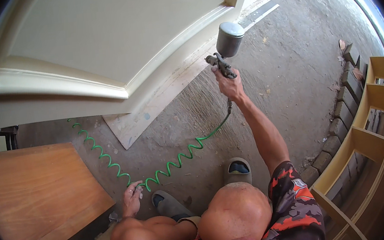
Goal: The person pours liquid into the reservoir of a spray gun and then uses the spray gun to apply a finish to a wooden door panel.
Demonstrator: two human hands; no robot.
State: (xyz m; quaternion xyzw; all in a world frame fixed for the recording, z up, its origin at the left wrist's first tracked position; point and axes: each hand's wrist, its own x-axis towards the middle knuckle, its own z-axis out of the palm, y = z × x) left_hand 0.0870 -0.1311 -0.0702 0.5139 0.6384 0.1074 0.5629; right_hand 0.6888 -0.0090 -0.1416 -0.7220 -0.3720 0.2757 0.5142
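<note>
My right hand (231,85) is wrapped round the handle of a spray gun (222,65) with a silver paint cup (230,39) on top. The gun points left, toward a cream panelled door (113,34). From the base of its handle runs a coiled green air hose (184,156). Low at the left, my left hand (132,199) has its fingers closed on the hose, which sags between both hands and carries on up and left beneath the door's edge.
Below the door lies a paint-marked board (153,110) on the concrete floor (287,86). A brown wooden panel (40,192) is at the left. On the right stand a wooden frame with compartments (367,141) and a row of grey blocks (342,112). My slippered feet are near the hose.
</note>
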